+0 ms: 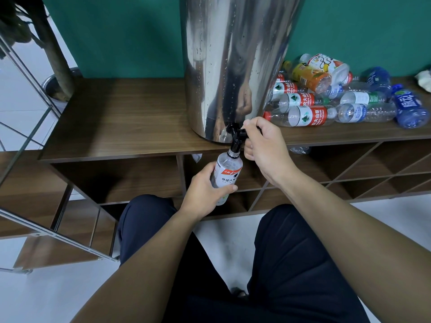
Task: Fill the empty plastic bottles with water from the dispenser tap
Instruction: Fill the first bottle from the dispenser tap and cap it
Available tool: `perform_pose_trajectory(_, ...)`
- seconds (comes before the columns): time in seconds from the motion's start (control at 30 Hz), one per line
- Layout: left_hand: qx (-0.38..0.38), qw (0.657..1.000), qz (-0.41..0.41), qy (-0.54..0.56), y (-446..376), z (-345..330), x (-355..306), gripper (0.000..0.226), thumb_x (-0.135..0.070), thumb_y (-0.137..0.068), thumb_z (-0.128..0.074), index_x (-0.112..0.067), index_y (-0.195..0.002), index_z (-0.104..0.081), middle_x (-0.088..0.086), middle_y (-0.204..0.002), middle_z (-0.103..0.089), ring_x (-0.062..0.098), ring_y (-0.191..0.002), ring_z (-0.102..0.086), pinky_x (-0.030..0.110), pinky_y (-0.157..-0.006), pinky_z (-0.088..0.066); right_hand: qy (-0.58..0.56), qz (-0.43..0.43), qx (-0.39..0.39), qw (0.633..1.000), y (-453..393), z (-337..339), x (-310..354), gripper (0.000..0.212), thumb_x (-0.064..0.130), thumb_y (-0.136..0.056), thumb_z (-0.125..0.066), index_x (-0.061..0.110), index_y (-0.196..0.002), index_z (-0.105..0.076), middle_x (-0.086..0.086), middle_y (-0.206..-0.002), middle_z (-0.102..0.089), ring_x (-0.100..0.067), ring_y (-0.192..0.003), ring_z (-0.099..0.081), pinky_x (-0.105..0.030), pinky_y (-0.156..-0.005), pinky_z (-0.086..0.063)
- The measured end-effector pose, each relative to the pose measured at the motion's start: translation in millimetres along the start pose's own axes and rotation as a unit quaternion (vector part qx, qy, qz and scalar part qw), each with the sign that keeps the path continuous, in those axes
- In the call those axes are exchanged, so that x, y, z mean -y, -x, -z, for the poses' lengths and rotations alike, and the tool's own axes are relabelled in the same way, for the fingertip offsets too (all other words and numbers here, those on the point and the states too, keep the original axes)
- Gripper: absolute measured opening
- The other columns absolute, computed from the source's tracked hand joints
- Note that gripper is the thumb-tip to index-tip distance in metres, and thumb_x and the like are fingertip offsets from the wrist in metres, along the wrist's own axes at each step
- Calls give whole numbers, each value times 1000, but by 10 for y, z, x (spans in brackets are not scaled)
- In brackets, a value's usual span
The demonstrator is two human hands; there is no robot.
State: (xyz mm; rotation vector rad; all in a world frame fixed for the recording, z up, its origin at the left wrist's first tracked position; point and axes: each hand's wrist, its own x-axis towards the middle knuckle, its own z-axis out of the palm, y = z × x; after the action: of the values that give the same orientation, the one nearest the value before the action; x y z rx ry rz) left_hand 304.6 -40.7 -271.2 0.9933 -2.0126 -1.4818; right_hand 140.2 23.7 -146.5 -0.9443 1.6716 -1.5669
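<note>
The bottle point(227, 172) sits tilted with its mouth right under the black tap point(237, 138), the left hand point(205, 194) wrapped around its body. The right hand point(262, 145) curls its fingers on the tap lever. The steel dispenser point(235, 66) stands on the wooden shelf point(128, 117), empties point(338, 99) piled beside it.

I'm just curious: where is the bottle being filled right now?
In the head view, centre frame, the bottle is held by the left hand directly under the black tap, which the right hand grips.

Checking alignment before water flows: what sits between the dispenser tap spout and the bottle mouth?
Nothing shows in the head view: the bottle, gripped by the left hand, has its neck right at the tap spout. The right hand holds the lever.
</note>
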Motion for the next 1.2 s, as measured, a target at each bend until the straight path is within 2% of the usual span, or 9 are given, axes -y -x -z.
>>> perform_pose_trajectory(0.07, 1, 1000, 2, 0, 6, 4, -15, 66, -36, -85, -98, -35, -141, -63, -22, -126, -76, -4, -118, -70, 24, -98, -59, -2, 0, 0, 1000, 3, 0, 4, 26, 28, -118, -51, 11, -100, -56, 3, -60, -31, -13, -52, -27, -30, -50, -26)
perform_pose_trajectory(0.53, 1, 1000, -7, 16, 8, 2, -6, 65, -33, -83, -100, -35, -139, -66, -20, -126, -77, 1, -119, -72, 41, -108, -62, -1, -2, -3, 1000, -6, 1, -20, 28, 29, -118, -52, 14, -94, -54, 4, -60, -30, -14, -53, -26, -33, -52, -25)
perform_pose_trajectory(0.87, 3, 1000, -6, 8, 12, 7, -17, 66, -33, -84, -99, -34, -140, -65, -21, -126, -77, -3, -118, -71, 32, -104, -61, -4, -3, -1, 1000, 0, -1, -19, 28, 29, -118, -52, 14, -94, -55, 5, -60, -31, -14, -53, -26, -32, -52, -25)
perform_pose_trajectory(1.2, 3, 1000, 1, -1, 5, 8, -13, 69, -35, -85, -98, -34, -144, -62, -20, -130, -75, 1, -121, -70, 28, -102, -60, -9, -4, -5, 1000, -3, -2, -18, 28, 29, -118, -52, 15, -94, -55, 5, -60, -31, -15, -53, -26, -31, -51, -25)
